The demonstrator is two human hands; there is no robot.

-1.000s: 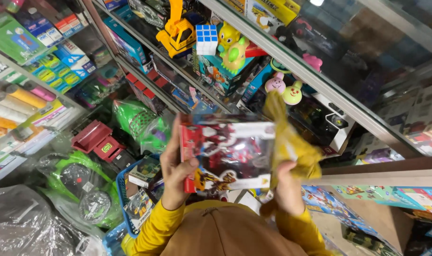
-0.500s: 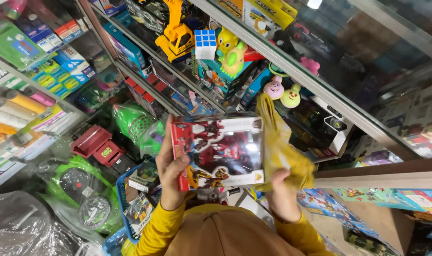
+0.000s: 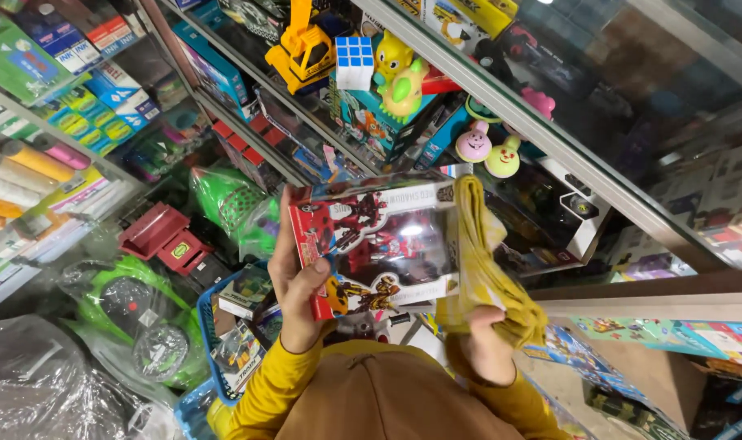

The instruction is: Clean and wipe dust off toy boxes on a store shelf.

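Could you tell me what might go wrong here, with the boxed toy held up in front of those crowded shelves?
The left hand alone grips the red toy box by one edge, so it may slip. The right hand presses a yellow cloth against the box's side; a hard wipe could push it loose. The yellow toy digger and puzzle cube sit near the shelf edge just above and could be knocked off.

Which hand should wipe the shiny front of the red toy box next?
The right hand, probably: it grips the yellow cloth against the box's right edge. The left hand is busy gripping the red toy box by its left side.
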